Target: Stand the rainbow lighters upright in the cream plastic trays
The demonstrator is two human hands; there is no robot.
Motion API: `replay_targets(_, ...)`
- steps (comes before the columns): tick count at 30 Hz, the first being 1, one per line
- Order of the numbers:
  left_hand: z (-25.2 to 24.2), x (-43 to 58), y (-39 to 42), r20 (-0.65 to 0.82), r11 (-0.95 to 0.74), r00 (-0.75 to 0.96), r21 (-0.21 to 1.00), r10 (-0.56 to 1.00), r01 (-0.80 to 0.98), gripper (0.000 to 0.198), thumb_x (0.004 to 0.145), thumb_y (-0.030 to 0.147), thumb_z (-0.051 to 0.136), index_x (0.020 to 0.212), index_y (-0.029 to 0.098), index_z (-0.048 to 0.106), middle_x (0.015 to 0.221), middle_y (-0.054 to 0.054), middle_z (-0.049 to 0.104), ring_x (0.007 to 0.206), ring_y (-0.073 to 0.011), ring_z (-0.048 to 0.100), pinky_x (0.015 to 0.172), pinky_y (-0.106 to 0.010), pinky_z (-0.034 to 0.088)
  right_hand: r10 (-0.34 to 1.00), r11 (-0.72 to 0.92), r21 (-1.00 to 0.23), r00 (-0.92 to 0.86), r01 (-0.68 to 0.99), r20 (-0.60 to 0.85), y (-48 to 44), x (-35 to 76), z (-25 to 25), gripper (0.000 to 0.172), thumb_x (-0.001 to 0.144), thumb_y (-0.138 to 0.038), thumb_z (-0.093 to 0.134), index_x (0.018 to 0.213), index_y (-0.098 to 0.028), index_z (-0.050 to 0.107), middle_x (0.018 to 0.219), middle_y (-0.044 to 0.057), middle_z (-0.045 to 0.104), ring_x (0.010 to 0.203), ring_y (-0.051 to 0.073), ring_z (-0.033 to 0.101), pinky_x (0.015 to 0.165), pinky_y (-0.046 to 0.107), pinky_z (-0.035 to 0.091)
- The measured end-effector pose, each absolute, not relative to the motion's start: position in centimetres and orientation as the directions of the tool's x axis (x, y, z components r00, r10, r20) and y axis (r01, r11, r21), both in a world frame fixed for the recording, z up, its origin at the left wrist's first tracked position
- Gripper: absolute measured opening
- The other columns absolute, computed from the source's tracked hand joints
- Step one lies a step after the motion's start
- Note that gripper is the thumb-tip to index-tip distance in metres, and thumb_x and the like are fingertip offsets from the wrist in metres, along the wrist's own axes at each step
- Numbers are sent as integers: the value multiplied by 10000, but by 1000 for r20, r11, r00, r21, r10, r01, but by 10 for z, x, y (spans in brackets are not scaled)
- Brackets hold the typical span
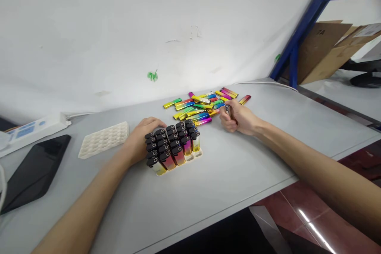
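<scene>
My left hand (141,137) rests at the left and back side of a block of lighters (168,147); its fingers are stretched out, partly hidden behind them. The lighters stand upright in rows with black tops and shiny coloured bodies. They sit in a cream holder (199,154), where a couple of slots show bare at the front right. To the right, my right hand (238,117) is closed round a lighter (227,109); only its small metallic end shows. Near that hand lies a loose pile of shiny multicoloured lighter bodies (198,107).
A cream tray with a cell pattern (104,139) lies left of my left hand. Beyond it are a black phone (37,168) and a white power strip (35,129). A white wall backs the grey table (238,178). Cardboard boxes (324,51) stand behind a blue frame (308,12).
</scene>
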State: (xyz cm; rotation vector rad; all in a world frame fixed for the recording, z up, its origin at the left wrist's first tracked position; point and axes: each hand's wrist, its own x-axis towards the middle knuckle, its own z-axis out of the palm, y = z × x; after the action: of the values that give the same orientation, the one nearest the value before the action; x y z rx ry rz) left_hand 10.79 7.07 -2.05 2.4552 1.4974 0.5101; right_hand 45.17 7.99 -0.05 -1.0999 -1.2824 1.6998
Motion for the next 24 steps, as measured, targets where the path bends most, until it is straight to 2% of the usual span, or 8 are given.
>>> replay_targets(5,-17,110,69,167,-448,416,359,894,818,373,772,308,500,1080,232,696,1179,-74,686,1141,-281,608,987,-393,500,924,-217,-975,-335,-56,-186,79,448,-1,487,1003,-389,304,558,-215,396,471,-52,243,436,100,156,417,234,133)
replay_targets(10,-12,113,67,132,-426,407,360,904,830,383,773,300,506,1101,237,692,1210,-76,681,1174,-286,597,1008,-397,496,931,-211,-975,-319,-74,-177,81,447,-2,571,1021,-566,307,573,-220,386,470,-57,251,440,95,161,417,234,140)
replay_targets(18,-19,107,72,154,-443,416,358,896,822,379,793,283,483,1108,254,691,1218,-58,676,1173,-276,595,1011,-405,496,944,-189,-979,-288,-75,-160,81,448,-1,463,988,-408,339,571,-215,396,481,-48,264,436,98,199,430,233,148)
replay_targets(22,-16,109,69,141,-431,409,363,902,826,375,799,290,484,1111,247,689,1226,-68,677,1191,-287,592,1021,-413,492,953,-176,-982,-263,-75,-151,80,447,-1,477,995,-480,358,597,-219,392,501,-52,262,445,98,194,432,235,150)
replay_targets(24,-13,111,68,128,-426,409,363,904,829,372,794,284,490,1106,241,688,1220,-73,681,1188,-287,594,1023,-409,491,955,-172,-982,-257,-82,-146,80,446,1,503,1010,-531,324,632,-218,436,521,-41,305,455,107,237,429,242,205)
